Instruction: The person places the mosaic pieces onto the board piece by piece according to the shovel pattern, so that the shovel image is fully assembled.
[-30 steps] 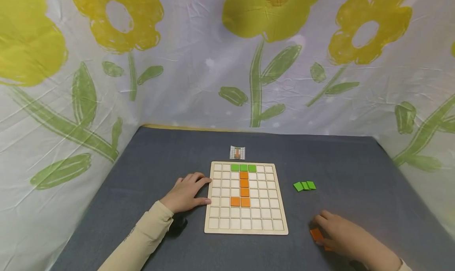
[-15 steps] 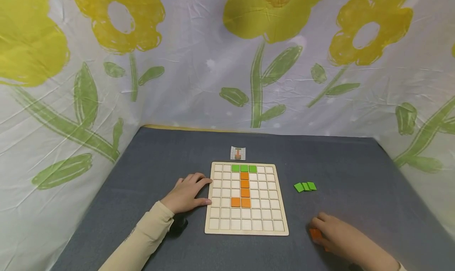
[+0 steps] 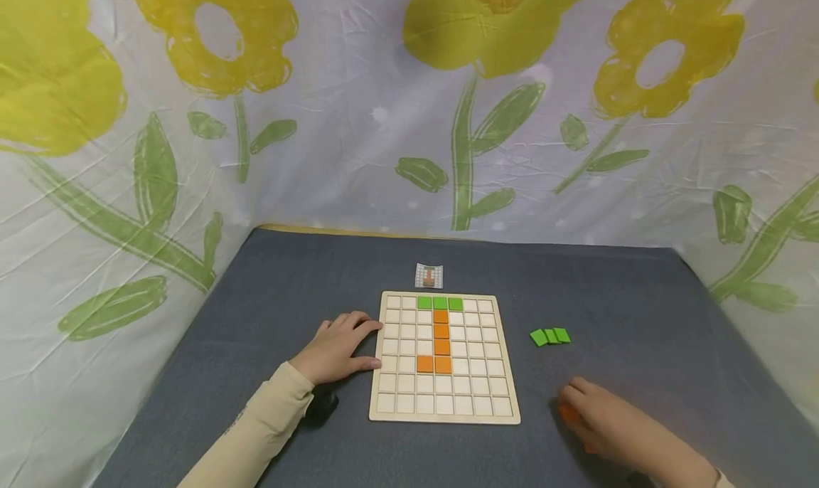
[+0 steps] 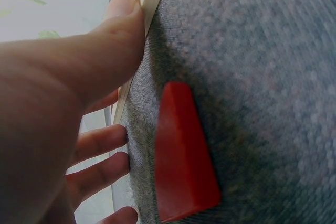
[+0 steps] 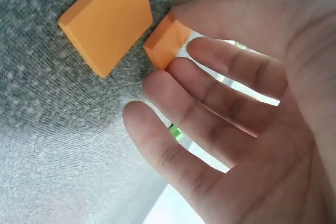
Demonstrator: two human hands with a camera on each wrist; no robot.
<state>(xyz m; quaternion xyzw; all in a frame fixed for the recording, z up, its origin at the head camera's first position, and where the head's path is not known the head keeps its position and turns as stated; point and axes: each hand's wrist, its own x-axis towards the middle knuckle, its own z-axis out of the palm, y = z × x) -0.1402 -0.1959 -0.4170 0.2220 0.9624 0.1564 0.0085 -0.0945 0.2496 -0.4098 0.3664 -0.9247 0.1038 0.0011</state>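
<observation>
A wooden grid board (image 3: 374, 402) lies on the table, with three green tiles (image 3: 439, 303) in its top row. Below them, orange tiles (image 3: 441, 331) run down one column, with one more to the left at the bottom. My left hand (image 3: 335, 347) touches the board's left edge with thumb and fingertips, its fingers loosely bent; the left wrist view shows the thumb (image 4: 118, 30) against the rim. Right of the board, my right hand (image 3: 604, 417) pinches an orange tile (image 5: 167, 40) between thumb and fingers. Another orange tile (image 5: 107, 22) lies beside it on the cloth.
Three loose green tiles (image 3: 550, 336) lie right of the board. A small pattern card (image 3: 429, 276) sits behind it. A red wedge-shaped piece (image 4: 184, 156) shows near the left hand. A flower-printed curtain (image 3: 345, 154) surrounds the dark table (image 3: 307, 267).
My right hand has shifted slightly left and its fingers have closed in over the orange tiles, covering more of them. My left hand stays at the board's edge.
</observation>
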